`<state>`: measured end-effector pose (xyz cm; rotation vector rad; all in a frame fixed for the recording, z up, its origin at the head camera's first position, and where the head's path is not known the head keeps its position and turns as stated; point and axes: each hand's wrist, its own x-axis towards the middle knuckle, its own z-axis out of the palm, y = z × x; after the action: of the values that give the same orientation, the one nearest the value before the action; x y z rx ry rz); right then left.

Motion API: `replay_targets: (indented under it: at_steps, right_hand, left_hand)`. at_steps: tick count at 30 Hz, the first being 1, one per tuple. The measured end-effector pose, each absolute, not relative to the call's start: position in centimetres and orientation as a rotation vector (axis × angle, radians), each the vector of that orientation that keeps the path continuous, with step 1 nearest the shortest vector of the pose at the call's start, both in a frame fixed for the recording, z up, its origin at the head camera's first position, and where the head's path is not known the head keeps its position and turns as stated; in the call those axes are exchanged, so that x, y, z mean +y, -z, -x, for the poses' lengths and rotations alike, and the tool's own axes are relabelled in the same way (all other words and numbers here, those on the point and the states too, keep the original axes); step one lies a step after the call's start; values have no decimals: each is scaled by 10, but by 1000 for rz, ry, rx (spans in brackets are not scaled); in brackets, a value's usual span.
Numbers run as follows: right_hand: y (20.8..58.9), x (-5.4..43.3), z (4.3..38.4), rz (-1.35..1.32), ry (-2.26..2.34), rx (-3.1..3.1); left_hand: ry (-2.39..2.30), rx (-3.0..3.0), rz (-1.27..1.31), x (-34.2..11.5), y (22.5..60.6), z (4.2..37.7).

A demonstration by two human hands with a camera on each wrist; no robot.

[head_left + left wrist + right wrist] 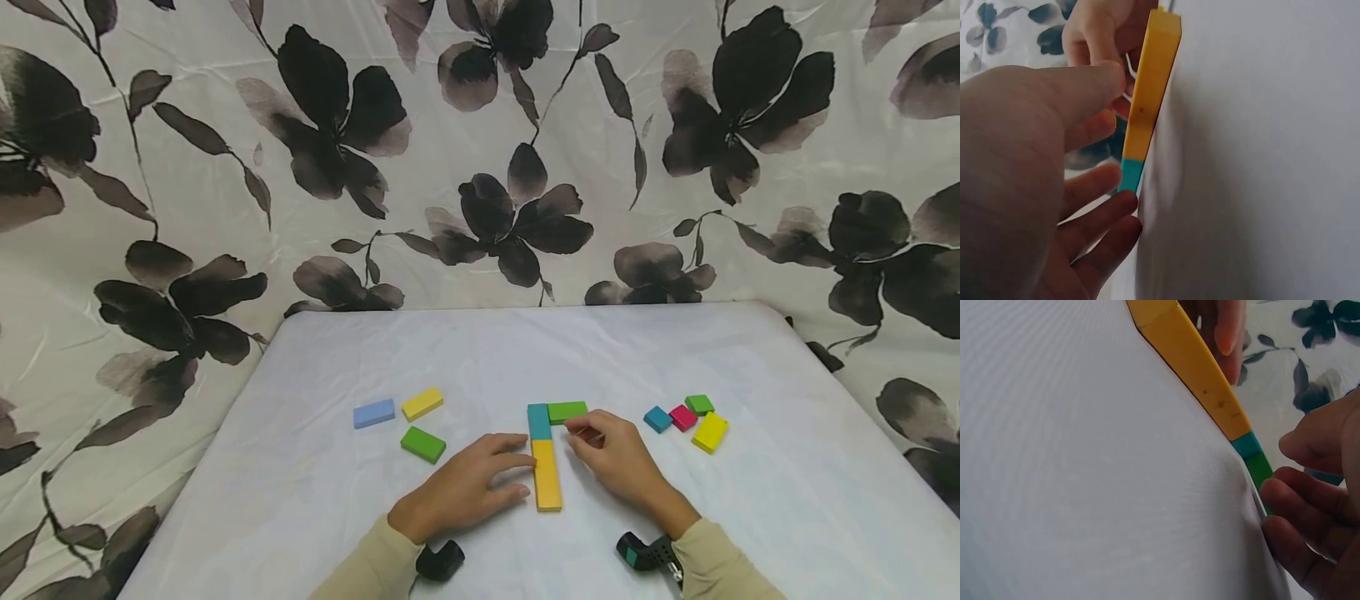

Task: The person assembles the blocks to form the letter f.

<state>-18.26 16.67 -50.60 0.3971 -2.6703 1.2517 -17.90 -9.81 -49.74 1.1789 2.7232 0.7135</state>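
Observation:
On the white-covered table, a long orange-yellow block [547, 485] lies in line with a teal block [538, 421] at its far end. A green block [567, 412] sits crosswise against the teal one's right side, making a corner. To the left of the row, my left hand [474, 485] has its fingers spread and loosely bent, fingertips right at the orange-yellow block's side. My right hand [618, 458] is at the green block's near right end, fingers loosely bent. In the right wrist view its thumb [1310, 440] stands apart from the fingers, with nothing pinched between them.
Left on the table [300, 517] lie a light blue block [373, 414], a yellow block [422, 403] and another green block [423, 445]. A cluster at right holds small teal [657, 419], red [682, 417], green [699, 405] and yellow [710, 432] blocks. Floral cloth [480, 350] hangs behind.

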Motion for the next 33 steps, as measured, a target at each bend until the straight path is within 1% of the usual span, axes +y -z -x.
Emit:
replay_targets:
  at_steps: [10, 22, 29, 33]
  right_hand:
    - [502, 159, 181, -472, -1220, -2687]
    - [511, 160, 173, -541, -1245, -2666]
    - [514, 162, 171, -574, -1270, -2651]
    - [512, 161, 173, -602, -1299, -2668]
  left_hand:
    - [-841, 2842, -1013, -121, 486, 187]
    - [-1021, 3078, -983, -159, 486, 197]
    - [-1022, 3143, -885, -180, 486, 199]
    - [-1005, 3206, -896, -192, 486, 201]
